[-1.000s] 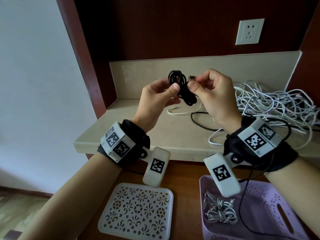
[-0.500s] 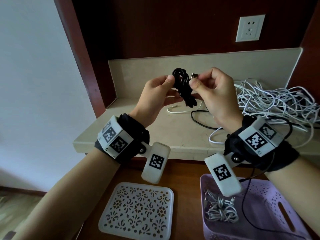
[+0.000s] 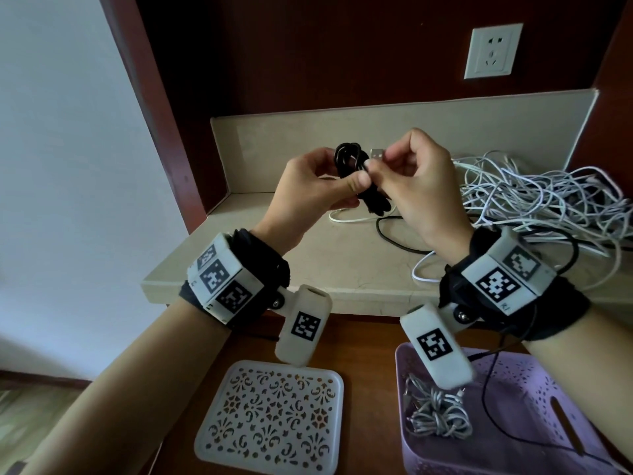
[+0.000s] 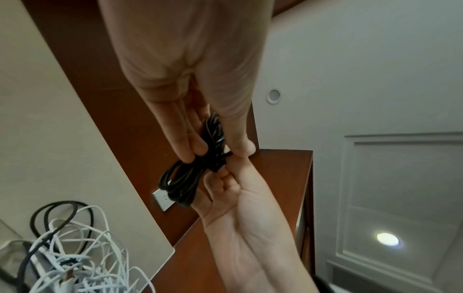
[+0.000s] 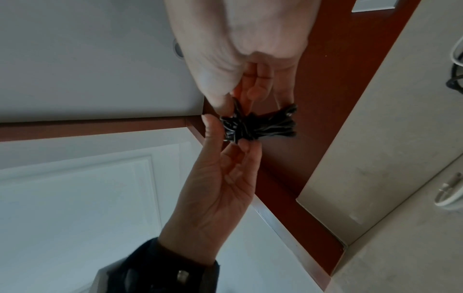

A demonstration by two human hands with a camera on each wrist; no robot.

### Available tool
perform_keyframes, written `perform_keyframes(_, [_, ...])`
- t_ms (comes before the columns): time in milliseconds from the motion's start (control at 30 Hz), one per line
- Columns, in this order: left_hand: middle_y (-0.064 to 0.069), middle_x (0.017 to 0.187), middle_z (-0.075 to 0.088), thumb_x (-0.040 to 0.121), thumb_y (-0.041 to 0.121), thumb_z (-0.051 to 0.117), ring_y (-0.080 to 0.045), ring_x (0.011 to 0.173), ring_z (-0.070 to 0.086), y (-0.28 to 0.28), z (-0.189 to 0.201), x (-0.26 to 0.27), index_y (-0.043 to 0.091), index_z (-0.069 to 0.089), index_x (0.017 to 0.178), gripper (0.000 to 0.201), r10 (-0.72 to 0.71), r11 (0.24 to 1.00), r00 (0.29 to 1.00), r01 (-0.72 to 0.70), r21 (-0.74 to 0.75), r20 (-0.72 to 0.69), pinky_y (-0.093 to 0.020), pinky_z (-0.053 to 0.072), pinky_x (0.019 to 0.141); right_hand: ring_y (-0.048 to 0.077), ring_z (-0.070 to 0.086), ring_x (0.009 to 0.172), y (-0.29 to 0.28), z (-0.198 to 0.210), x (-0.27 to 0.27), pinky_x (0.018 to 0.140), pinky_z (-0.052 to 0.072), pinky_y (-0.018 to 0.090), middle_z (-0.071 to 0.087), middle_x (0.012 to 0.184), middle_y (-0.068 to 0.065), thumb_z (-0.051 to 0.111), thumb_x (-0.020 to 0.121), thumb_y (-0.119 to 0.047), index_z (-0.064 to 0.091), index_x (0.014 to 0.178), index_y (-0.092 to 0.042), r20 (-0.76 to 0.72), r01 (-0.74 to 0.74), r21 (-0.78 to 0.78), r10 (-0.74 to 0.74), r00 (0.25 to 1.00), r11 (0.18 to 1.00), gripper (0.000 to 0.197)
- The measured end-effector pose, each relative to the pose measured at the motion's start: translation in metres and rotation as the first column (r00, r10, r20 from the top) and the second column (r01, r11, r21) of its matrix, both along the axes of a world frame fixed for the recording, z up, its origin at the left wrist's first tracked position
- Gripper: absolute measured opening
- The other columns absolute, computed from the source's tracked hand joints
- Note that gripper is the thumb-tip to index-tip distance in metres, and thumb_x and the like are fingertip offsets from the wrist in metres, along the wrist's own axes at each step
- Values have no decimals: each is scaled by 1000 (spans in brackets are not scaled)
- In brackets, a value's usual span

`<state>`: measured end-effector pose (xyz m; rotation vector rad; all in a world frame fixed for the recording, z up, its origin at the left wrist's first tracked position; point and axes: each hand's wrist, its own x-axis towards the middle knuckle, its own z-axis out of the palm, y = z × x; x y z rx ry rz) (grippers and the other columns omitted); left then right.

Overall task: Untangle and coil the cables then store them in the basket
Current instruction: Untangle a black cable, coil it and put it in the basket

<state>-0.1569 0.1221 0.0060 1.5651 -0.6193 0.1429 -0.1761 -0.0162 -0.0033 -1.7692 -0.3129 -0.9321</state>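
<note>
Two hands hold a small black cable bundle up in the air above the shelf.

The left hand pinches the middle of the black cable between its thumb and fingers, so the loops stick out above and below. The right hand is curled and pinches the cable's end by the metal plug, right next to the bundle; how the end runs through the loops is hard to see. Behind the hands, a big messy pile of white cables lies on the stone shelf. Down below, a purple basket holds one gray cable bundle. A white lid with cut-out patterns lies flat beside the basket.
</note>
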Motion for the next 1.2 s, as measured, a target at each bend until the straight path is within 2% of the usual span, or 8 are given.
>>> perform_keyframes(133, [-3,75,67,71,16,79,-8,56,64,-1,2,2,4,65,94,29,110,983,988,-124,133,105,-27,59,65,6,55,63,-1,-2,0,67,53,33,53,66,-7,68,83,-11,45,70,-25,-27,-19,3,19,999,1000,30])
perform_keyframes(267, [-2,79,70,77,15,77,-13,62,69,1,3,4,5,67,93,22,147,949,965,-200,244,218,-30,59,65,17,56,67,-4,-5,0,70,54,50,54,66,-5,65,84,-6,48,72,-24,-60,-44,16,44,997,999,28])
perform_keyframes(367, [-4,74,68,83,3,68,-12,59,68,2,2,5,3,65,93,10,132,957,968,-180,228,211,-29,59,63,15,55,66,-4,-7,1,68,54,43,54,66,-5,64,85,-5,48,73,-26,-72,-54,4,54,996,999,29])
perform_keyframes(533, [-9,72,64,90,-5,55,-10,52,64,0,-2,7,1,59,93,8,63,998,997,-62,15,-45,-24,57,60,0,51,56,-8,-4,2,58,44,19,56,64,-9,68,82,-6,51,70,-27,-47,-40,-16,39,998,999,29])
perform_keyframes(833, [-7,78,59,92,-1,53,-8,51,58,-4,-5,10,6,59,94,10,-24,995,990,11,-96,-142,-23,55,60,-4,51,56,-5,-1,2,58,41,12,59,67,-10,70,80,-8,57,75,-17,-55,-21,-117,15,998,993,16])
perform_keyframes(933, [-8,89,61,90,-1,56,-9,67,63,-4,-6,11,8,60,94,11,-47,992,989,30,-121,-138,-24,56,71,-5,52,54,-7,-1,3,57,43,12,58,65,-10,69,81,-8,56,73,-18,-66,-14,-91,8,998,996,19])
perform_keyframes(1067, [-2,88,56,92,0,52,-15,81,57,-6,-4,8,16,48,87,16,-121,989,979,105,-101,-167,-40,45,98,9,58,64,-9,-4,7,70,56,38,59,66,-5,67,83,-8,54,71,-25,-102,-22,22,24,994,1000,25])
perform_keyframes(1200, [-10,104,57,97,-3,41,-23,96,57,-8,-5,6,15,43,91,19,-215,964,963,182,-194,-164,-43,48,95,17,62,78,-9,-5,8,84,53,50,66,77,2,60,88,-8,61,75,-28,-137,-68,85,79,987,994,23])
